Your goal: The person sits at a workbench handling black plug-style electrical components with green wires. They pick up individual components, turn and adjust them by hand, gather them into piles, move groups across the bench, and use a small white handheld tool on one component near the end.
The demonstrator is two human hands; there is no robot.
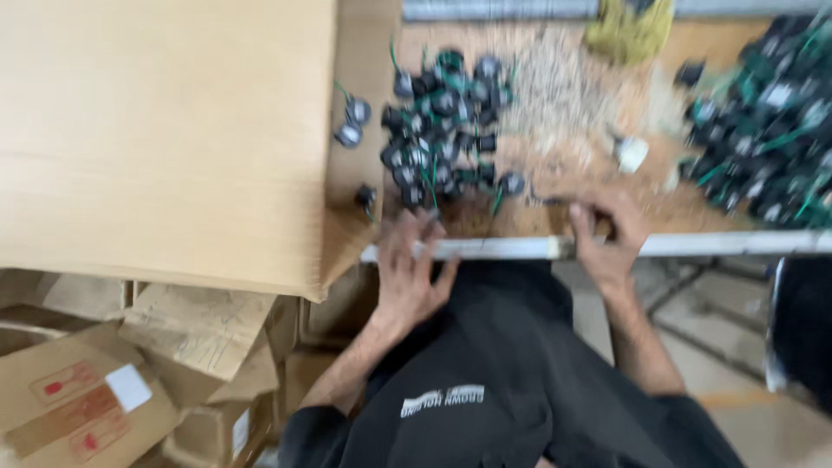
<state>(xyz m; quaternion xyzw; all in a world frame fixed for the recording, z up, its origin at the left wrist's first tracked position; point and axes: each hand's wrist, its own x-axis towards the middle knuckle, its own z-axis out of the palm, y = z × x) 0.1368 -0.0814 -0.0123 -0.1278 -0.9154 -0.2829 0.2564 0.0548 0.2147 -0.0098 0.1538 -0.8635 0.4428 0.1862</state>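
Observation:
The picture is motion-blurred. My left hand (412,270) rests on the near edge of the wooden table (485,249), fingers spread, its tips close to a pile of small black round parts with green wires (444,130). My right hand (607,232) lies on the table edge further right, fingers curled; the blur hides whether anything small sits under them. A second, larger heap of the same black parts (767,121) fills the table's right end.
A large flat cardboard sheet (165,139) covers the left side. Crumpled cardboard boxes (104,381) lie on the floor below it. A small white piece (632,153) and a yellow-green bundle (630,30) sit on the table. Pale debris is scattered mid-table.

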